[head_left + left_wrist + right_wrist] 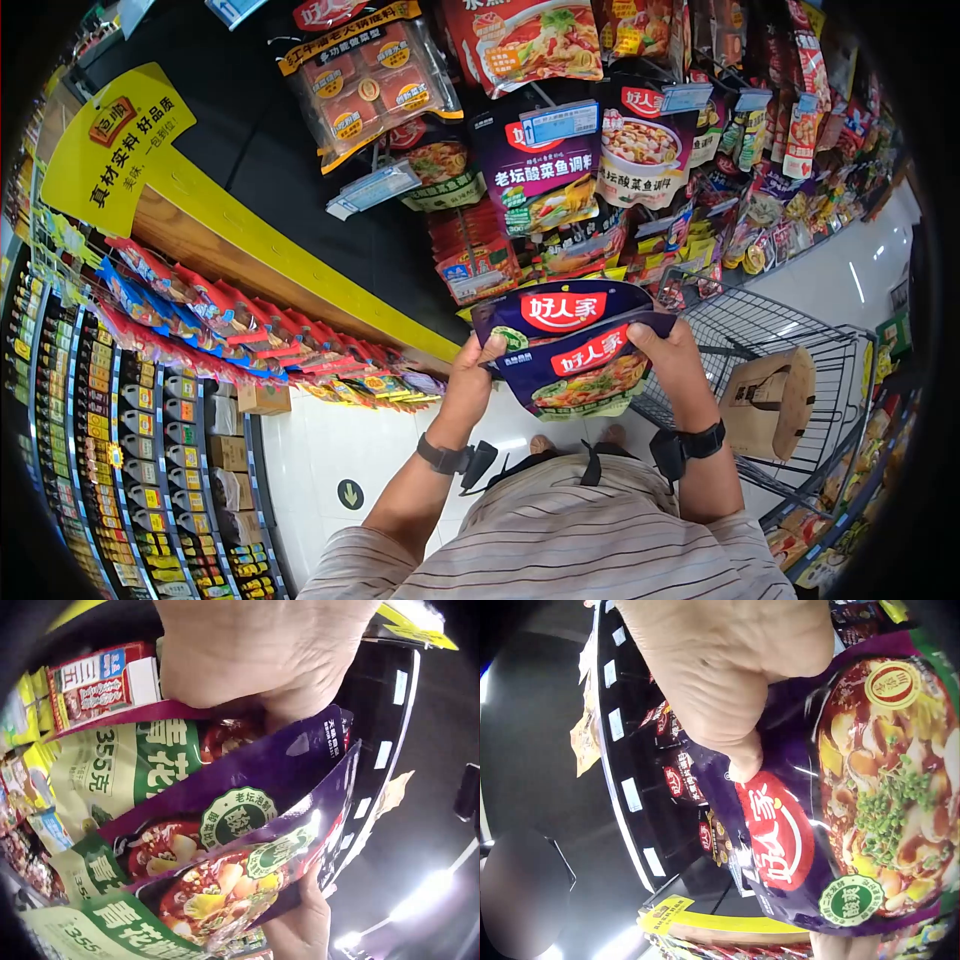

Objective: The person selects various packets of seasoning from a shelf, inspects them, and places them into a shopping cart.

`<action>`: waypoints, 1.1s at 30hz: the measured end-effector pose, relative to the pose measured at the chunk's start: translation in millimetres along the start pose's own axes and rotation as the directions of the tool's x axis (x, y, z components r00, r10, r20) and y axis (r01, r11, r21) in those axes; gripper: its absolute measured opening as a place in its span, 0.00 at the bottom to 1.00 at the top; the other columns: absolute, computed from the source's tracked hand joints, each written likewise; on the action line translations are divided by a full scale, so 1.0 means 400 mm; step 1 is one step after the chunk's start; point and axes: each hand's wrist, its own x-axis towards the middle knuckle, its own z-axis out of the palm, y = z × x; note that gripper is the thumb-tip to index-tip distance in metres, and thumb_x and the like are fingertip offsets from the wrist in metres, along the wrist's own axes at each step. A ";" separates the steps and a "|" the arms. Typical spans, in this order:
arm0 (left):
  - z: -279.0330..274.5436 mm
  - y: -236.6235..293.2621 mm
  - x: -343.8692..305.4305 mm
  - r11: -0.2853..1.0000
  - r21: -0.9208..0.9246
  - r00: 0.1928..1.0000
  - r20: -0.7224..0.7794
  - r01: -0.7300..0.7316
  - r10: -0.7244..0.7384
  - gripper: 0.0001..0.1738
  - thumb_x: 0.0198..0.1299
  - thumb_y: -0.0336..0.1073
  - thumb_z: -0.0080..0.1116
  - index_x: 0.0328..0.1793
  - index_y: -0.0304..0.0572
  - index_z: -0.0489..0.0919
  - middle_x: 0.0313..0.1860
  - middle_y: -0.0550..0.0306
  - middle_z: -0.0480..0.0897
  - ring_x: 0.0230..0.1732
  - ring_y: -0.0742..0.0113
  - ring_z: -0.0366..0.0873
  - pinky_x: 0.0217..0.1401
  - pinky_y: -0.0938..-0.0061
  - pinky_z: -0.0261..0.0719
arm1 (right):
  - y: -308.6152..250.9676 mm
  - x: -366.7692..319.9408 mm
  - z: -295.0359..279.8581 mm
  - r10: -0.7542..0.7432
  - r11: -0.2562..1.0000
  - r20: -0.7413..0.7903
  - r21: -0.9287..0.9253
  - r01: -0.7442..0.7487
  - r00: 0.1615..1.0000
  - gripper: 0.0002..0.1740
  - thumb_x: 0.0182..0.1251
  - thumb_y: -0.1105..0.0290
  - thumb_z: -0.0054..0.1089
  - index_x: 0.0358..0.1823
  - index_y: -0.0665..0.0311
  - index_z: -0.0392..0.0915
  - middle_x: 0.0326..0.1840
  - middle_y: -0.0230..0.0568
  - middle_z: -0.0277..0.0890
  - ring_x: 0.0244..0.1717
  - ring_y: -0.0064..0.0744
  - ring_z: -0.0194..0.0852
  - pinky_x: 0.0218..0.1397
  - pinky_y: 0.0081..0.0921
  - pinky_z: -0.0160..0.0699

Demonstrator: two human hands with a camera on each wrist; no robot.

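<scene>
Both hands hold a small stack of purple seasoning pouches (590, 365) in front of the body. My left hand (468, 385) grips their left side, its thumb at the edge. On the front pouch's upper right corner lies the thumb of my right hand (680, 365), with the fingers hidden behind. The pouch tops fan apart, and a rear pouch (560, 308) shows above the front one. In the left wrist view, green-and-cream lower panels (120, 930) of several pouches overlap. A dish picture fills much of the front pouch (885, 787) in the right wrist view.
Hanging pouches (535, 175) and price tags (560, 124) crowd the rack ahead. A wire shopping cart (735, 315) with a brown paper bag (768, 400) stands at the right. Red snack packs (230, 320) line a wooden-edged shelf at the left, with bottle shelves (130, 440) beyond.
</scene>
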 end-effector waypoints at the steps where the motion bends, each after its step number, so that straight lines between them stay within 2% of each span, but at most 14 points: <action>1: 0.009 0.000 0.000 0.997 -0.054 0.998 0.011 0.061 -0.060 0.20 0.76 0.45 0.54 0.67 0.43 0.76 0.57 0.62 0.83 0.54 0.74 0.81 0.60 0.75 0.79 | -0.005 -0.008 0.001 -0.054 0.998 -0.017 -0.044 0.053 0.998 0.16 0.71 0.61 0.66 0.43 0.70 0.83 0.51 0.36 0.79 0.52 0.26 0.75 0.60 0.26 0.71; 4: 0.039 -0.007 0.018 0.970 -0.199 0.989 0.083 0.139 -0.125 0.20 0.76 0.43 0.55 0.66 0.42 0.78 0.56 0.65 0.83 0.55 0.77 0.77 0.61 0.77 0.74 | -0.027 -0.032 -0.020 -0.084 0.982 -0.047 -0.173 0.074 0.995 0.15 0.72 0.62 0.65 0.43 0.70 0.83 0.50 0.36 0.79 0.53 0.26 0.74 0.60 0.27 0.71; 5: 0.031 -0.024 0.025 0.970 -0.175 0.983 0.104 0.166 -0.149 0.20 0.75 0.43 0.57 0.67 0.42 0.77 0.56 0.64 0.83 0.55 0.75 0.78 0.61 0.77 0.75 | -0.008 -0.039 -0.046 0.001 0.984 -0.100 -0.176 -0.018 0.995 0.15 0.72 0.63 0.64 0.43 0.72 0.83 0.50 0.37 0.79 0.52 0.27 0.75 0.59 0.26 0.71; 8: -0.022 -0.025 0.077 0.937 0.096 0.893 0.284 0.336 -0.349 0.22 0.74 0.46 0.58 0.67 0.41 0.78 0.57 0.62 0.82 0.56 0.73 0.78 0.61 0.75 0.75 | -0.035 -0.054 -0.054 0.005 1.000 -0.257 -0.005 -0.007 0.966 0.15 0.72 0.64 0.64 0.43 0.74 0.82 0.50 0.38 0.80 0.51 0.27 0.75 0.59 0.25 0.71; 10: -0.027 0.048 0.170 1.000 -0.010 0.874 0.485 0.018 -0.011 0.35 0.72 0.61 0.54 0.66 0.36 0.75 0.61 0.53 0.80 0.60 0.62 0.79 0.67 0.64 0.75 | -0.043 -0.058 -0.063 -0.092 0.994 -0.222 -0.083 0.075 0.971 0.15 0.73 0.65 0.63 0.43 0.75 0.82 0.51 0.38 0.79 0.50 0.25 0.76 0.57 0.23 0.71; 11: -0.017 0.098 0.215 0.992 0.024 0.954 0.277 -0.124 0.113 0.34 0.72 0.62 0.53 0.66 0.37 0.76 0.60 0.53 0.80 0.60 0.62 0.79 0.65 0.66 0.75 | -0.049 -0.062 -0.064 -0.126 0.986 -0.200 -0.135 0.100 0.972 0.15 0.73 0.65 0.63 0.44 0.74 0.82 0.51 0.37 0.79 0.50 0.25 0.76 0.57 0.22 0.71; 12: -0.057 0.115 0.278 0.939 0.232 0.967 0.049 -0.253 0.248 0.32 0.72 0.60 0.54 0.65 0.38 0.75 0.57 0.53 0.81 0.60 0.63 0.79 0.64 0.65 0.76 | -0.056 -0.065 -0.066 -0.160 0.974 -0.174 -0.187 0.126 0.972 0.15 0.73 0.65 0.63 0.44 0.74 0.82 0.51 0.37 0.79 0.50 0.25 0.76 0.57 0.22 0.71; 13: -0.082 0.138 0.334 0.941 0.233 0.935 -0.201 -0.246 0.294 0.29 0.73 0.56 0.54 0.64 0.38 0.75 0.55 0.56 0.81 0.58 0.66 0.78 0.62 0.67 0.76 | -0.061 -0.071 -0.072 -0.147 0.965 -0.188 -0.244 0.099 0.971 0.15 0.74 0.65 0.63 0.45 0.74 0.82 0.51 0.37 0.79 0.50 0.24 0.76 0.57 0.20 0.71; 14: -0.083 0.143 0.350 0.962 0.187 0.930 -0.273 -0.201 0.247 0.29 0.71 0.56 0.58 0.64 0.39 0.74 0.53 0.58 0.79 0.55 0.69 0.76 0.60 0.69 0.75 | -0.069 -0.077 -0.078 -0.133 0.969 -0.209 -0.232 0.083 0.969 0.15 0.74 0.65 0.63 0.45 0.74 0.82 0.50 0.36 0.79 0.49 0.23 0.76 0.56 0.20 0.71; 15: -0.168 0.159 0.478 0.885 0.390 0.808 -0.416 -0.255 0.416 0.27 0.70 0.53 0.60 0.63 0.39 0.75 0.53 0.59 0.79 0.54 0.72 0.75 0.59 0.71 0.73 | -0.076 -0.082 -0.085 -0.118 0.973 -0.230 -0.220 0.067 0.966 0.15 0.74 0.64 0.63 0.44 0.74 0.81 0.49 0.36 0.80 0.48 0.23 0.75 0.56 0.20 0.70; 18: -0.295 0.182 0.690 0.787 0.554 0.726 -0.420 -0.270 0.545 0.23 0.67 0.44 0.62 0.60 0.36 0.76 0.55 0.53 0.79 0.54 0.61 0.73 0.60 0.69 0.71 | -0.072 -0.103 -0.111 -0.090 0.981 -0.298 -0.190 0.034 0.950 0.15 0.74 0.64 0.62 0.43 0.73 0.82 0.43 0.32 0.78 0.44 0.20 0.73 0.53 0.20 0.70; 21: -0.302 0.203 0.722 0.788 0.554 0.732 -0.416 -0.268 0.541 0.22 0.65 0.41 0.62 0.59 0.35 0.76 0.56 0.51 0.78 0.54 0.57 0.72 0.61 0.67 0.70 | -0.078 -0.116 -0.124 -0.104 0.978 -0.309 -0.203 0.042 0.945 0.15 0.74 0.64 0.62 0.42 0.73 0.82 0.41 0.31 0.78 0.43 0.20 0.73 0.51 0.20 0.70; 26: -0.409 0.156 0.816 0.862 0.185 0.739 -0.451 -0.471 0.501 0.17 0.67 0.44 0.60 0.53 0.40 0.78 0.48 0.58 0.79 0.48 0.66 0.72 0.52 0.69 0.71 | -0.061 -0.131 -0.145 -0.114 0.972 -0.326 -0.231 0.038 0.939 0.15 0.73 0.63 0.64 0.41 0.72 0.82 0.41 0.31 0.78 0.43 0.21 0.73 0.51 0.21 0.70; 33: -0.303 0.212 0.669 0.896 0.151 0.701 -0.574 -0.417 0.423 0.13 0.69 0.42 0.60 0.55 0.46 0.79 0.46 0.64 0.79 0.46 0.70 0.75 0.51 0.74 0.72 | -0.061 -0.120 -0.123 -0.083 0.982 -0.288 -0.187 0.029 0.954 0.15 0.73 0.62 0.64 0.41 0.71 0.82 0.41 0.31 0.78 0.42 0.22 0.73 0.50 0.21 0.70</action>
